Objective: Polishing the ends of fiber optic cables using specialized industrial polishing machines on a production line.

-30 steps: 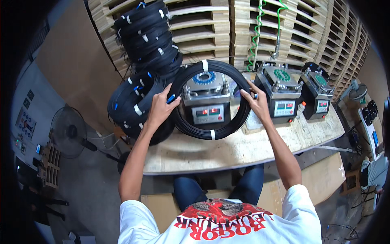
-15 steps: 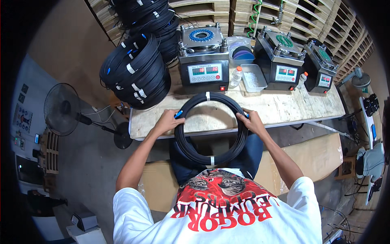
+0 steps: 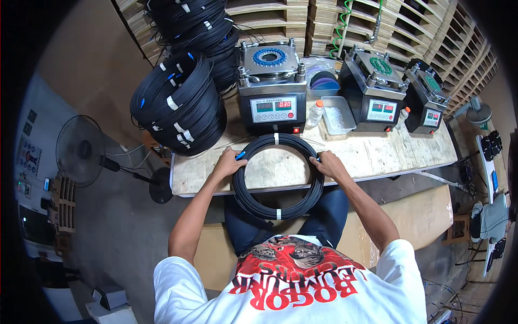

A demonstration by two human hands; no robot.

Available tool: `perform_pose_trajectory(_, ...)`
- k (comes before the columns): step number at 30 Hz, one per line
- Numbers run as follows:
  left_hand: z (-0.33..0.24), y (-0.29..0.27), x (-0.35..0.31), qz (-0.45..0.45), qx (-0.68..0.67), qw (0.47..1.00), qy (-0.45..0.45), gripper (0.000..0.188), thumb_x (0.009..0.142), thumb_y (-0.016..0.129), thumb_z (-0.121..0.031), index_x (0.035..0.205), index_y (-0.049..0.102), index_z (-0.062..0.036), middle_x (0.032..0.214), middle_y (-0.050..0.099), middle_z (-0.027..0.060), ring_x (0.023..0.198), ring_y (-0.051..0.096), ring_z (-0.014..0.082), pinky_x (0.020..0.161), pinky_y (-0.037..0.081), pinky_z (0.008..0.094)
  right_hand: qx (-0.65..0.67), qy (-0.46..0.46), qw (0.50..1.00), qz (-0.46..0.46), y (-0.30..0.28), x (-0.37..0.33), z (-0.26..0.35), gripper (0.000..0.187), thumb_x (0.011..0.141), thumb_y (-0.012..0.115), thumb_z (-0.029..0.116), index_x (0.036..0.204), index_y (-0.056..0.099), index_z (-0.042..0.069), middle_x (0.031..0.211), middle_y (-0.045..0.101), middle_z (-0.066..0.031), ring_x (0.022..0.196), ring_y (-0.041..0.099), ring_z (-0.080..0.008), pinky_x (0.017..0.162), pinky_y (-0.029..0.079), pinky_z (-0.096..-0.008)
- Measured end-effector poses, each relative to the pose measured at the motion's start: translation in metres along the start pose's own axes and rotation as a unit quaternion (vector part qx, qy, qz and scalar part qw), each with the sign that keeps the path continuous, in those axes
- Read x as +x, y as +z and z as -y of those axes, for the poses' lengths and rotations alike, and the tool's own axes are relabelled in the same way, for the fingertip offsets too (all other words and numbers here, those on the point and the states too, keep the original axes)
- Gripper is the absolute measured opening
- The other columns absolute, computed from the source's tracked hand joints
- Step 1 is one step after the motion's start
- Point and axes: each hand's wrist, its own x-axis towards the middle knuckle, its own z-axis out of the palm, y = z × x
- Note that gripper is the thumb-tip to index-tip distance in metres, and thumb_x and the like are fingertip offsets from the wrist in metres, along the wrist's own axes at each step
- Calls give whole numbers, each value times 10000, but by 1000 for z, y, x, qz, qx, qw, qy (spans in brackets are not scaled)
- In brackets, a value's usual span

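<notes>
A coil of black cable [image 3: 248,200] hangs upright-looking between my two hands, its far part over the table's front edge and its near part above my lap. White tape binds it at the far and near sides. My left hand [image 3: 231,162] grips the coil's left side, and a blue connector [image 3: 240,155] sticks out by its thumb and fingers. On the opposite side my right hand [image 3: 329,164] is closed round the coil, with a small blue tip [image 3: 319,159] showing at its fingers.
Tall stacks of black cable coils [image 3: 181,116] stand at the table's left. Three machines with lit panels [image 3: 273,109] line the wooden table [image 3: 367,154]. A clear bottle [image 3: 315,114] and a plastic tray [image 3: 338,114] sit between them. A fan [image 3: 81,150] stands left.
The whole view has shifted slightly, so the table sits lower in it. Both hands keep their hold on the coil, which looks a little flatter. The nearest machine's display has changed.
</notes>
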Motion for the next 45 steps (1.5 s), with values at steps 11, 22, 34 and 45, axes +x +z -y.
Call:
perform_pose_trajectory(11,-52,-17,-66,2,165,948,271,603,782,767,-262,1330,566,-111,1233,523,176,1159,513,366,1000,432,433,24,-149,987,-63,-24,-37,32,754,753,760,135,1431,439,213,1364,352,-412,991,594,-504,871,523,-489)
perform_pose_trajectory(22,-93,-38,-23,307,-12,903,300,648,866,713,-449,1350,550,-49,1190,620,207,1138,581,321,998,445,409,-67,-320,935,137,-42,-41,56,711,782,786,271,1424,485,214,1390,500,-223,1299,450,-388,1071,393,-463)
perform_pose_trajectory(34,-91,-192,197,-230,-179,949,118,335,961,621,-334,1107,665,-36,760,617,4,668,568,92,592,465,259,225,-100,957,-153,-202,224,100,335,949,599,298,1036,698,-10,649,610,-38,561,575,-101,454,446,-265)
perform_pose_trajectory(45,-149,-192,202,-96,-319,941,65,630,893,709,-438,1347,524,-43,832,596,37,674,512,74,580,406,241,632,-12,774,-32,-197,276,93,175,871,658,137,751,569,45,588,487,6,457,494,-108,408,370,-241)
